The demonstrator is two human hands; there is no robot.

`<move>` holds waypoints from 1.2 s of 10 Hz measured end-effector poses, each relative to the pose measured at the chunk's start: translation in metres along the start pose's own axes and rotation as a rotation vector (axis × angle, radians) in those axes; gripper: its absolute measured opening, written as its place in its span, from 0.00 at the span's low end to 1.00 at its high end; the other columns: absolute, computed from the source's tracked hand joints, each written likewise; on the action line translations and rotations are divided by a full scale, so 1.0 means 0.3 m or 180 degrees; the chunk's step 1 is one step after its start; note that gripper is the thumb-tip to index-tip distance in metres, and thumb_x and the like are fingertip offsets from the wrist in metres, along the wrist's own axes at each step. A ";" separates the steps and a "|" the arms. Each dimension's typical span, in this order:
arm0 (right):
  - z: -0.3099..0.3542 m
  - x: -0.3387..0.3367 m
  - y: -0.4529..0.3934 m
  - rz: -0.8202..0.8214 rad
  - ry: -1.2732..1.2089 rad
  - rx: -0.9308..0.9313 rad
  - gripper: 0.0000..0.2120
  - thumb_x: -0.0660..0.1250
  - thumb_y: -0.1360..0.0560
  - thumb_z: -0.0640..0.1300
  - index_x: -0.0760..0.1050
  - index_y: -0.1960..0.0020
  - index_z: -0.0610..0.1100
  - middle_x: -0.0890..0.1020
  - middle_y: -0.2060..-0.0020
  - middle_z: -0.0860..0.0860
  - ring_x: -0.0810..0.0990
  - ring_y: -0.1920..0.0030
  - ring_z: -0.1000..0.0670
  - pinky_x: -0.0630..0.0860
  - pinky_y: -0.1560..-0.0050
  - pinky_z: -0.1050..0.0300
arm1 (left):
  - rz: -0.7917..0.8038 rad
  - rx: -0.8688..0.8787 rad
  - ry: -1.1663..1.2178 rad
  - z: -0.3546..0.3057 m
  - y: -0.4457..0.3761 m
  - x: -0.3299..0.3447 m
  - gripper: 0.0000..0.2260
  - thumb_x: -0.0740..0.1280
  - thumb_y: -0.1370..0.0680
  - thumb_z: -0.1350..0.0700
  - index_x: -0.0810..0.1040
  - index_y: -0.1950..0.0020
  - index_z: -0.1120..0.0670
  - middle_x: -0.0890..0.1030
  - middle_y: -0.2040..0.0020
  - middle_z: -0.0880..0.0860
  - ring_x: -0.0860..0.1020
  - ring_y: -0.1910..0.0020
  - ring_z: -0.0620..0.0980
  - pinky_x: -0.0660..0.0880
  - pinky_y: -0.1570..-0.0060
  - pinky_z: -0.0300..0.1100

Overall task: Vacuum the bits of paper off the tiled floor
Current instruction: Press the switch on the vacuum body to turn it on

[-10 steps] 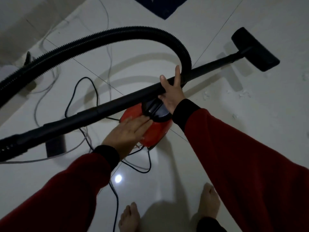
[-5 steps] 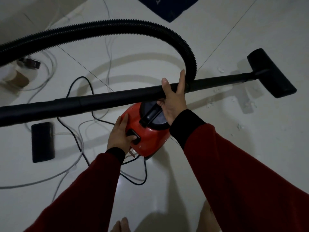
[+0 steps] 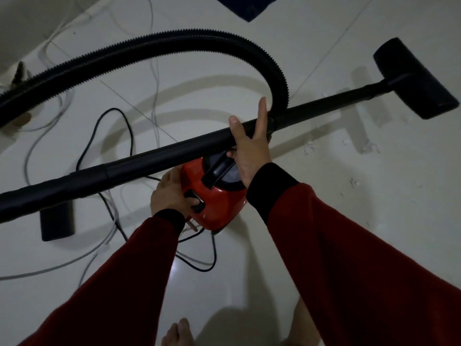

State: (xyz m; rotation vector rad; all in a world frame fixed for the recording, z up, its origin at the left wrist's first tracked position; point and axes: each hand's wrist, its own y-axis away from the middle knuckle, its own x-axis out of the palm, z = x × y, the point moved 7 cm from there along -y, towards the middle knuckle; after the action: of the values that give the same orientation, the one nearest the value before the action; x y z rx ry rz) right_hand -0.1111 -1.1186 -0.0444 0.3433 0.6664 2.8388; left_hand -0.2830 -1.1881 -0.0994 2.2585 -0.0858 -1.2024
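A small red vacuum cleaner body (image 3: 219,208) with a black top handle stands on the white tiled floor (image 3: 324,33). My left hand (image 3: 171,193) cups its left side, thumb on the black switch (image 3: 197,203). My right hand (image 3: 249,148) grips the black wand (image 3: 149,163) where the ribbed hose (image 3: 199,37) joins it, index finger and thumb stretched out. The wand runs right to the black floor nozzle (image 3: 416,78), held just above the tiles. Small white paper bits (image 3: 309,148) lie scattered right of my hand, below the nozzle.
A black power cable (image 3: 107,136) and grey cables (image 3: 37,146) loop over the floor at left. A black rectangular object (image 3: 57,224) lies near them. A dark blue mat corner (image 3: 247,6) shows at the top. My bare foot (image 3: 178,333) is at the bottom.
My left hand slid from the top of the red body to its side, and the thumb now rests on the switch. My right hand keeps hold of the wand.
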 end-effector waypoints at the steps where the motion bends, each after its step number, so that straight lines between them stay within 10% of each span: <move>1: 0.022 0.008 0.032 -0.0123 0.0022 0.0169 0.36 0.64 0.21 0.45 0.47 0.25 0.67 0.55 0.24 0.50 0.74 0.34 0.42 0.79 0.47 0.50 | 0.0121 0.0196 0.0069 -0.051 0.134 -0.034 0.34 0.75 0.34 0.58 0.66 0.30 0.50 0.71 0.35 0.57 0.74 0.40 0.58 0.74 0.41 0.51; 2: 0.053 0.026 0.067 -0.0182 -0.0116 0.0400 0.36 0.64 0.21 0.43 0.47 0.25 0.65 0.54 0.23 0.49 0.73 0.33 0.41 0.77 0.40 0.44 | -0.0242 0.1884 -0.0581 -0.234 0.340 -0.168 0.19 0.72 0.31 0.56 0.77 0.41 0.55 0.78 0.47 0.56 0.80 0.54 0.57 0.78 0.56 0.47; 3: 0.087 0.036 0.126 -0.0256 -0.0254 0.0559 0.37 0.64 0.21 0.41 0.47 0.24 0.64 0.56 0.24 0.48 0.74 0.36 0.43 0.76 0.39 0.44 | -0.0849 0.3147 -0.1557 -0.391 0.494 -0.389 0.19 0.65 0.27 0.48 0.75 0.38 0.53 0.78 0.46 0.55 0.75 0.48 0.55 0.69 0.51 0.51; 4: 0.112 0.035 0.189 -0.0395 -0.0409 0.0653 0.39 0.64 0.21 0.39 0.46 0.24 0.65 0.57 0.24 0.48 0.75 0.40 0.44 0.76 0.39 0.42 | -0.0557 0.2419 -0.2408 -0.398 0.450 -0.614 0.33 0.65 0.29 0.38 0.62 0.26 0.46 0.72 0.34 0.57 0.69 0.36 0.58 0.61 0.37 0.59; 5: 0.124 0.032 0.248 -0.0442 -0.0584 0.0739 0.41 0.64 0.22 0.39 0.44 0.26 0.68 0.54 0.23 0.49 0.74 0.36 0.41 0.77 0.40 0.39 | 0.1271 0.1415 -0.2678 -0.226 0.403 -0.668 0.39 0.61 0.28 0.35 0.31 0.33 0.28 0.76 0.37 0.56 0.78 0.45 0.53 0.74 0.41 0.49; 7: 0.063 0.040 0.404 -0.1102 -0.0653 0.1090 0.47 0.71 0.34 0.48 0.43 0.36 0.81 0.55 0.24 0.55 0.75 0.37 0.40 0.82 0.53 0.40 | 0.1646 0.1371 -0.1445 -0.145 0.560 -0.726 0.30 0.60 0.24 0.41 0.44 0.32 0.25 0.76 0.73 0.49 0.77 0.73 0.43 0.77 0.63 0.37; 9: 0.123 0.149 0.633 -0.1044 -0.1301 0.1407 0.43 0.60 0.20 0.39 0.31 0.27 0.67 0.68 0.32 0.44 0.78 0.51 0.44 0.80 0.57 0.45 | 0.2138 0.1046 -0.1251 -0.115 0.682 -0.838 0.28 0.61 0.27 0.38 0.49 0.34 0.23 0.78 0.66 0.51 0.79 0.67 0.47 0.76 0.65 0.35; 10: 0.128 0.232 0.752 -0.1067 -0.1645 0.1605 0.45 0.60 0.20 0.38 0.29 0.29 0.67 0.68 0.31 0.43 0.75 0.38 0.39 0.76 0.42 0.39 | 0.2428 0.0764 -0.0955 -0.104 0.744 -0.918 0.30 0.67 0.33 0.37 0.52 0.41 0.19 0.80 0.69 0.53 0.77 0.74 0.46 0.75 0.70 0.34; 11: 0.093 0.294 0.866 -0.1095 -0.1926 0.1753 0.45 0.60 0.20 0.38 0.29 0.28 0.66 0.66 0.29 0.43 0.73 0.35 0.38 0.75 0.41 0.40 | 0.2610 0.0545 -0.0737 -0.068 0.804 -0.968 0.40 0.68 0.57 0.25 0.56 0.48 0.15 0.80 0.69 0.55 0.75 0.77 0.46 0.77 0.71 0.38; 12: 0.049 0.337 0.946 -0.0988 -0.2126 0.1832 0.45 0.60 0.20 0.39 0.27 0.28 0.65 0.67 0.30 0.43 0.74 0.39 0.40 0.75 0.45 0.44 | 0.2659 0.0611 -0.1223 -0.019 0.849 -0.985 0.40 0.58 0.61 0.19 0.48 0.50 0.12 0.81 0.67 0.55 0.78 0.75 0.47 0.82 0.67 0.43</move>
State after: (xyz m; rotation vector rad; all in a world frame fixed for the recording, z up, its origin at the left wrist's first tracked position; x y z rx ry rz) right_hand -0.2444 -1.3363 0.1165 1.0965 1.2163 1.9969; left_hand -0.4020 -1.3058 0.2532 1.7693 -1.1992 -1.1366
